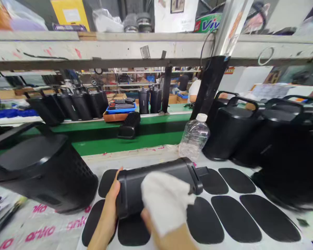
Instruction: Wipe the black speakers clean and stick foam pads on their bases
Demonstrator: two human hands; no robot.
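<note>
A black plastic housing [133, 178] lies on its side just above the bench, one end toward my left hand and a short tab at its right end. My left hand [111, 199] grips its left end, fingers mostly hidden behind it. My right hand [156, 227], smeared by motion, holds a white cloth [163, 194] over the housing's near side. The cloth covers most of my fingers. Beneath the housing lies a white sheet with several black rounded pads [236, 217].
At left stands a large black housing with a handle [47, 166]; similar ones [229, 128] crowd the right. A clear bottle [195, 135] with a white cap stands behind. Another black unit [129, 125] lies on the green conveyor belt [156, 130]. A shelf [114, 48] spans overhead.
</note>
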